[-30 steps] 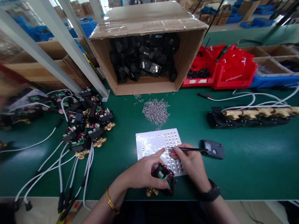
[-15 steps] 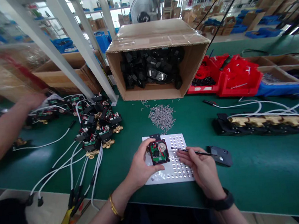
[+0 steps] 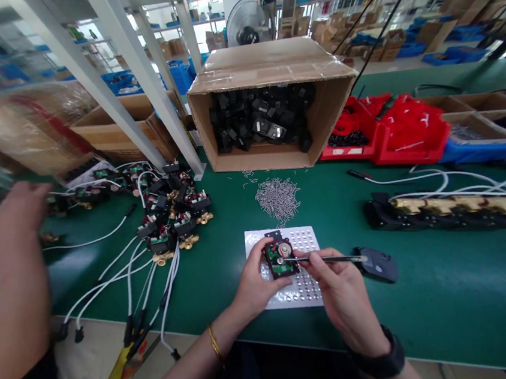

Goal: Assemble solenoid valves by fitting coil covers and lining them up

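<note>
My left hand [image 3: 254, 278] is closed around a small black valve unit [image 3: 279, 257] with a red-green board and a round metal part on its face, held above a white perforated tray [image 3: 300, 287]. My right hand [image 3: 337, 283] pinches thin black tweezers [image 3: 328, 259], whose tip touches the round metal part on the unit. A loose heap of small metal pins [image 3: 277, 197] lies on the green mat just beyond the tray.
An open cardboard box [image 3: 271, 106] of black parts lies on its side at the back. Wired valve assemblies [image 3: 169, 213] pile up at left, where another person's hand [image 3: 12, 221] reaches. Red bins [image 3: 391, 127], a brass manifold row [image 3: 453, 204] and a black cover [image 3: 378, 264] are on the right.
My left hand lifted the valve unit from near the table edge and turned its face up over the tray. The tweezers' tip moved from the tray onto the unit. The neighbour's hand shifted.
</note>
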Demonstrator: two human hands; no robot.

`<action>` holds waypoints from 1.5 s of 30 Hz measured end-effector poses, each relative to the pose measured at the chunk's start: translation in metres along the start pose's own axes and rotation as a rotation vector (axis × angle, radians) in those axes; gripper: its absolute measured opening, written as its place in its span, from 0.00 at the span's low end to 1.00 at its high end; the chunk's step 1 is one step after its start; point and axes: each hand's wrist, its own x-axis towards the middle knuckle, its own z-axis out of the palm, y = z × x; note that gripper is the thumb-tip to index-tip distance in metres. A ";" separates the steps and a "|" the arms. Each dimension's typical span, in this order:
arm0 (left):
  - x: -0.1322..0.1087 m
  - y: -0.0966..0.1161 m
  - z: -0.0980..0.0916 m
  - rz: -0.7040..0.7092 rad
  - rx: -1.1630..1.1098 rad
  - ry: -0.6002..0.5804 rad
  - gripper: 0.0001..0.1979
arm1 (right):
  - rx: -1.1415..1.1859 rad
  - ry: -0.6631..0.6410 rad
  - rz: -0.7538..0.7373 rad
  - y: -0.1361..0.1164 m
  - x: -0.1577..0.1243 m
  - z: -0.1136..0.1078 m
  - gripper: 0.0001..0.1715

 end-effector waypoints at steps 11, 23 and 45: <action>0.000 0.000 0.005 -0.022 0.033 0.024 0.39 | -0.019 0.060 -0.056 0.007 -0.002 -0.001 0.11; -0.001 0.003 0.008 -0.015 0.081 0.047 0.38 | -0.074 0.088 -0.096 0.011 -0.004 -0.001 0.11; -0.002 0.003 0.010 -0.012 0.096 0.061 0.38 | -0.140 0.033 -0.156 0.014 -0.003 -0.007 0.07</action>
